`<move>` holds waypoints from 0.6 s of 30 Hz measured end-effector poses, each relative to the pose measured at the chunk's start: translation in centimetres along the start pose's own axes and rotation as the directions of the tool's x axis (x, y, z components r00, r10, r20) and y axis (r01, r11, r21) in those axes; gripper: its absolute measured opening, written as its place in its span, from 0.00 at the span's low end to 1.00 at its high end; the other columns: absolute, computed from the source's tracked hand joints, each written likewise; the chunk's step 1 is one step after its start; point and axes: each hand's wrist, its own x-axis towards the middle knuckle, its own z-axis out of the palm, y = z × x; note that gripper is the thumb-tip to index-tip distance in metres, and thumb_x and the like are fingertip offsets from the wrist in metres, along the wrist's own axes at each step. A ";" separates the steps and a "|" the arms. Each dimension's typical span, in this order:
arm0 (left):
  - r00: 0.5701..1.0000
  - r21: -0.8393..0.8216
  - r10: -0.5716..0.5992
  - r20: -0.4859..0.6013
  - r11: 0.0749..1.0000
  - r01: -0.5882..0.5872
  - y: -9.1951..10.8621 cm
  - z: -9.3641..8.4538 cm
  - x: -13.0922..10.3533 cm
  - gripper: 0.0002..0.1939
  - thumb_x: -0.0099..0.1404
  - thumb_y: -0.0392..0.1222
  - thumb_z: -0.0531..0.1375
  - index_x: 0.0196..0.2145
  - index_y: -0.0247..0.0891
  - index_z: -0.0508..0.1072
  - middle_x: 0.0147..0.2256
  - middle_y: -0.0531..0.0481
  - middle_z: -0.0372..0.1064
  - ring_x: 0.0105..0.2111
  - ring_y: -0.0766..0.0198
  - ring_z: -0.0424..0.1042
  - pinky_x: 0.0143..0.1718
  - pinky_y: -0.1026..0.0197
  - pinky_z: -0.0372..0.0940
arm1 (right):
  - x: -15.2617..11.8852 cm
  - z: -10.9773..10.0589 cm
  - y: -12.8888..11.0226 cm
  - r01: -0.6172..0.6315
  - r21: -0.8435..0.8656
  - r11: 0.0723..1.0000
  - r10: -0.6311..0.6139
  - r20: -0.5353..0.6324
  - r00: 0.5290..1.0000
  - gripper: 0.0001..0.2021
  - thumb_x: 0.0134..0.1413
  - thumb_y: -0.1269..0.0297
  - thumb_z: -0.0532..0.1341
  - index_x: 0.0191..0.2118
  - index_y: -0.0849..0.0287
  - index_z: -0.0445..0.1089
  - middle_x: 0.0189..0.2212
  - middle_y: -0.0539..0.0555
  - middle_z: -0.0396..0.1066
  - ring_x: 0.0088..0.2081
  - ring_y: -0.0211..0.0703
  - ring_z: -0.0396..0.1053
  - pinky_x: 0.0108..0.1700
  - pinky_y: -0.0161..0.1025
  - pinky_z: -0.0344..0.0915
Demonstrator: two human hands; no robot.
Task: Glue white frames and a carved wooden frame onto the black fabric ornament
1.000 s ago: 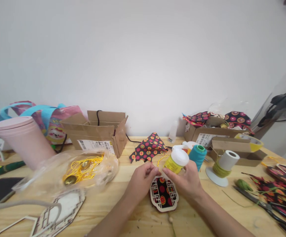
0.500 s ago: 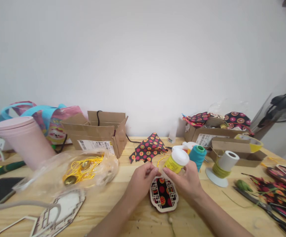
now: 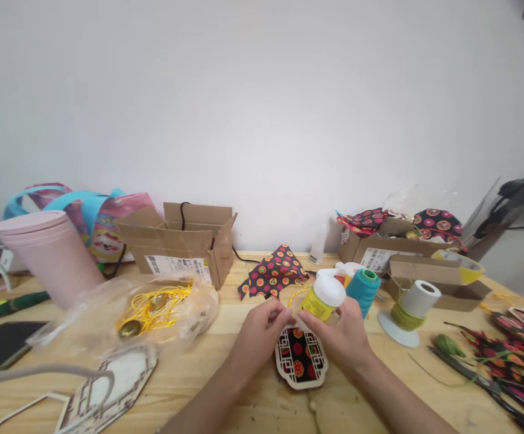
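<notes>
A flat ornament (image 3: 301,358) lies on the table, with a pale wooden lattice frame around dark flower-patterned fabric. At its top edge my left hand (image 3: 264,330) is closed, thumb and fingertips pinched together; what sits between them is too small to make out. My right hand (image 3: 343,334) meets it from the other side, thumb bent toward the same spot, its other fingers partly hidden. A short yellow cord (image 3: 296,295) curves up just behind the fingertips. Directly behind my right hand is a yellow jar with a white lid (image 3: 324,296), its base covered by the hand.
Patterned fabric (image 3: 276,272), a teal thread cone (image 3: 363,292) and a spool of green cord (image 3: 406,316) stand beyond the hands. To the left are a bag of yellow cord (image 3: 162,307) and an open cardboard box (image 3: 178,244). Black scissors (image 3: 488,383) lie at right.
The whole view has shifted slightly, with objects sitting a little lower and further right. Both hands keep nearly the same pose at the ornament's top edge.
</notes>
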 end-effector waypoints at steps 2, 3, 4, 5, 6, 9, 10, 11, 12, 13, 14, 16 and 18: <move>1.000 -0.002 -0.004 -0.003 1.000 0.004 0.0 0.0 0.0 0.13 0.60 0.49 0.52 0.25 0.38 0.66 0.26 0.51 0.71 0.29 0.63 0.69 0.30 0.63 0.61 | 0.0 0.0 0.0 0.008 -0.009 1.000 -0.008 -0.004 1.000 0.13 0.41 0.54 0.63 0.27 0.60 0.66 0.22 0.53 0.70 0.25 0.44 0.67 0.28 0.40 0.66; 1.000 -0.002 -0.006 -0.002 1.000 0.006 0.0 0.0 0.0 0.13 0.60 0.49 0.52 0.25 0.38 0.66 0.26 0.51 0.71 0.28 0.63 0.69 0.30 0.63 0.61 | 0.0 0.1 0.1 0.005 -0.012 1.000 -0.005 -0.016 1.000 0.13 0.42 0.54 0.63 0.27 0.60 0.66 0.23 0.54 0.70 0.26 0.45 0.67 0.29 0.41 0.66; 1.000 -0.002 -0.006 -0.001 1.000 0.006 0.0 0.0 0.0 0.13 0.60 0.49 0.52 0.25 0.38 0.66 0.26 0.51 0.71 0.28 0.63 0.69 0.29 0.63 0.61 | 0.0 0.1 0.2 -0.004 -0.015 1.000 0.004 -0.029 1.000 0.13 0.42 0.54 0.63 0.27 0.61 0.67 0.23 0.54 0.70 0.26 0.45 0.68 0.29 0.41 0.66; 1.000 -0.001 -0.006 0.000 1.000 0.006 -0.1 0.0 0.0 0.13 0.60 0.49 0.52 0.25 0.38 0.66 0.26 0.51 0.71 0.28 0.63 0.69 0.29 0.63 0.61 | -0.1 0.1 0.3 -0.017 -0.018 1.000 0.016 -0.037 0.999 0.13 0.42 0.54 0.63 0.27 0.61 0.67 0.23 0.55 0.71 0.26 0.45 0.68 0.29 0.41 0.66; 1.000 0.000 -0.004 0.001 1.000 0.004 -0.1 -0.1 0.1 0.13 0.60 0.49 0.52 0.25 0.38 0.66 0.26 0.51 0.71 0.28 0.63 0.69 0.29 0.63 0.61 | -0.1 0.2 0.4 -0.030 -0.021 0.999 0.029 -0.037 0.999 0.13 0.42 0.55 0.63 0.27 0.61 0.67 0.23 0.55 0.71 0.26 0.45 0.68 0.29 0.41 0.66; 1.000 0.004 0.002 0.001 1.000 -0.002 -0.1 -0.1 0.1 0.13 0.60 0.49 0.52 0.25 0.37 0.66 0.27 0.50 0.72 0.29 0.63 0.70 0.30 0.63 0.62 | -0.1 0.3 0.5 -0.063 0.010 0.998 0.063 -0.015 0.998 0.12 0.40 0.56 0.65 0.27 0.60 0.67 0.24 0.54 0.72 0.26 0.46 0.68 0.28 0.41 0.67; 1.000 0.005 0.003 0.002 1.000 -0.003 -0.1 -0.1 0.1 0.14 0.60 0.50 0.52 0.26 0.37 0.66 0.27 0.49 0.72 0.30 0.62 0.70 0.31 0.63 0.62 | -0.1 0.2 0.4 -0.075 0.049 0.996 0.076 -0.019 0.997 0.12 0.39 0.57 0.65 0.27 0.60 0.68 0.24 0.54 0.72 0.25 0.45 0.69 0.28 0.41 0.67; 1.000 0.006 0.004 0.004 1.000 -0.004 -0.1 -0.1 0.1 0.14 0.60 0.50 0.52 0.26 0.37 0.66 0.28 0.49 0.72 0.30 0.62 0.71 0.32 0.62 0.62 | 0.0 0.2 0.3 -0.088 0.099 0.991 0.092 -0.034 0.995 0.11 0.39 0.58 0.65 0.27 0.60 0.68 0.24 0.54 0.72 0.25 0.45 0.69 0.28 0.40 0.67; 1.000 0.007 0.005 0.007 1.000 -0.005 -0.1 -0.1 0.1 0.14 0.60 0.50 0.51 0.27 0.37 0.67 0.29 0.48 0.73 0.31 0.62 0.71 0.32 0.62 0.63 | 0.1 0.1 0.2 -0.101 0.152 0.983 0.111 -0.060 0.992 0.11 0.38 0.59 0.65 0.26 0.60 0.68 0.23 0.54 0.73 0.24 0.45 0.69 0.27 0.40 0.67; 1.000 0.010 0.006 0.009 1.000 -0.006 0.0 -0.1 0.1 0.14 0.60 0.50 0.51 0.27 0.37 0.67 0.30 0.48 0.73 0.31 0.61 0.71 0.33 0.62 0.63 | 0.2 0.0 0.0 -0.111 0.199 0.974 0.132 -0.094 0.987 0.10 0.38 0.59 0.65 0.26 0.60 0.68 0.22 0.53 0.73 0.23 0.44 0.69 0.26 0.39 0.67; 1.000 0.016 0.008 0.010 1.000 -0.008 0.0 -0.2 0.1 0.14 0.60 0.50 0.51 0.28 0.37 0.68 0.30 0.48 0.73 0.31 0.61 0.71 0.34 0.61 0.63 | 0.3 -0.2 -0.2 -0.118 0.236 0.965 0.152 -0.132 0.980 0.10 0.38 0.59 0.65 0.25 0.60 0.68 0.22 0.53 0.73 0.23 0.44 0.69 0.25 0.39 0.67; 1.000 0.040 0.014 0.008 0.999 -0.014 0.0 -0.2 0.1 0.14 0.60 0.50 0.53 0.28 0.36 0.70 0.29 0.48 0.73 0.31 0.61 0.71 0.33 0.61 0.63 | 0.6 -0.5 -0.3 -0.125 0.275 0.953 0.186 -0.210 0.960 0.10 0.39 0.59 0.64 0.26 0.60 0.68 0.22 0.54 0.73 0.23 0.45 0.70 0.25 0.39 0.67; 0.999 0.071 0.031 0.010 0.997 -0.031 0.2 -0.2 0.1 0.13 0.58 0.48 0.55 0.28 0.37 0.72 0.29 0.48 0.73 0.31 0.60 0.70 0.34 0.61 0.63 | 0.7 -0.8 -0.3 -0.126 0.294 0.947 0.212 -0.282 0.936 0.11 0.40 0.58 0.64 0.29 0.61 0.68 0.25 0.56 0.74 0.25 0.46 0.71 0.27 0.39 0.68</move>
